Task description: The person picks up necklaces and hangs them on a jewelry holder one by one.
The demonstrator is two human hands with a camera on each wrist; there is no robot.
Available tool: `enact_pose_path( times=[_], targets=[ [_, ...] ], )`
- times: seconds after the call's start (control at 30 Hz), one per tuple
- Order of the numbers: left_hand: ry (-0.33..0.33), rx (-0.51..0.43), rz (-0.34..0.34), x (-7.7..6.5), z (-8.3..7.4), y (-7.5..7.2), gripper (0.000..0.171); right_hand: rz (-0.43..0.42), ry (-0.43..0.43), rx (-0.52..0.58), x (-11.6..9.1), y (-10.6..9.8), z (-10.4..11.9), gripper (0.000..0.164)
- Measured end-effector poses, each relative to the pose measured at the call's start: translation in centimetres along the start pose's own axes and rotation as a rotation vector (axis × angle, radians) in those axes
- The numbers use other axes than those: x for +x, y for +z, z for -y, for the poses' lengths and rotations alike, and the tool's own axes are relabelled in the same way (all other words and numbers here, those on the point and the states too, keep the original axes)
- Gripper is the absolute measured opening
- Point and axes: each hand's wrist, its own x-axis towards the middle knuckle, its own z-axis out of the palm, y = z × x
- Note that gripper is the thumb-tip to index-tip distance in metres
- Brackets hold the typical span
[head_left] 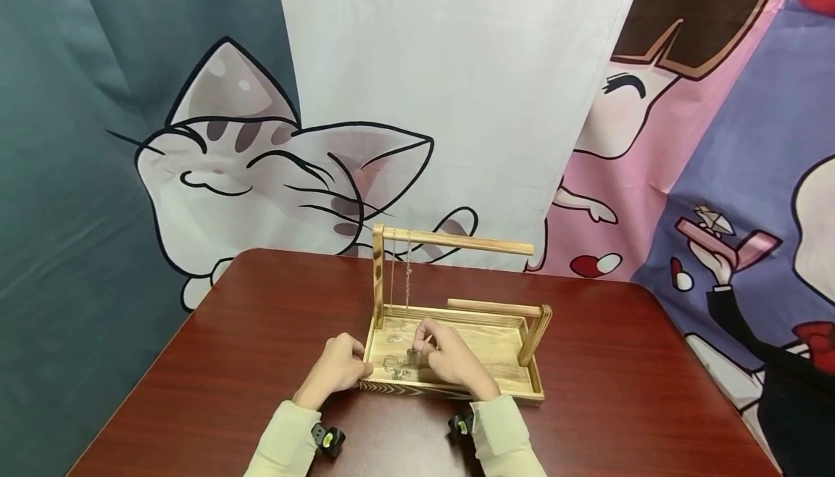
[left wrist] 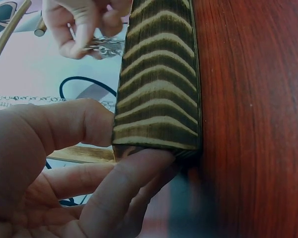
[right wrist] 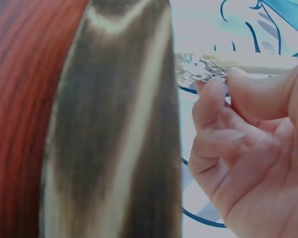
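Observation:
A wooden jewelry stand (head_left: pixel 450 390) has a low tray as its base. Over that tray my right hand (head_left: pixel 446 354) pinches a silvery chain (right wrist: pixel 203 69) between thumb and forefinger. Below the pinch, more chain (head_left: pixel 394 370) lies in a loose heap on the tray floor. My left hand (head_left: pixel 339 364) grips the stand's front left corner, with fingers against the dark striped side wall (left wrist: pixel 156 79) and round its end. Two thin chains hang from the tall upper bar (head_left: pixel 470 241), one of them a beaded-looking chain (head_left: pixel 408 267).
A shorter, lower bar (head_left: pixel 493 307) extends leftward from a post (head_left: pixel 536 336) at the tray's right end. Everything stands on a reddish-brown table (head_left: pixel 620 375). Behind it hangs a printed cloth backdrop (head_left: pixel 457 64) with cartoon figures.

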Motion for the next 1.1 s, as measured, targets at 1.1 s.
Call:
enact_pose_path(
  times=[1.1],
  targets=[
    [0.003,0.032,0.002,0.2,0.4,0.0,0.013,-0.025,0.026,-0.362,-0.9,-2.4,2.2,0.031]
  ],
)
